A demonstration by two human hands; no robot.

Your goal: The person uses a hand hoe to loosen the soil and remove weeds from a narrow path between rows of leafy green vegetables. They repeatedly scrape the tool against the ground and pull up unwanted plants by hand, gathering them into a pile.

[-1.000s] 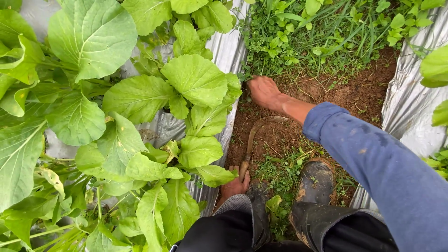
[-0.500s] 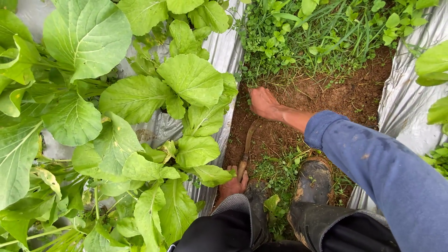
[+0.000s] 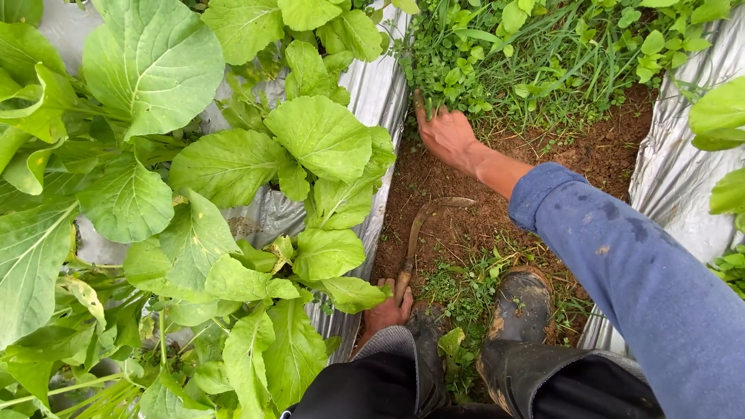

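My left hand (image 3: 388,308) grips the wooden handle of a curved sickle (image 3: 423,225) whose rusty blade lies on the bare brown soil (image 3: 559,151) of the furrow. My right hand (image 3: 446,132), in a blue sleeve, reaches forward with fingers spread into the edge of the green weeds (image 3: 512,58) at the far end of the bare patch. Whether its fingers hold any stems is hidden by the leaves.
Large leafy green plants (image 3: 194,171) fill the left bed, growing through silver plastic mulch (image 3: 380,85). More silver mulch (image 3: 683,171) borders the right side. My muddy rubber boots (image 3: 520,306) stand on a small weed patch at the near end of the furrow.
My right hand has moved forward from the bare soil up into the weed edge. The sickle blade, partly covered before, lies fully visible again. My left hand has stayed put.
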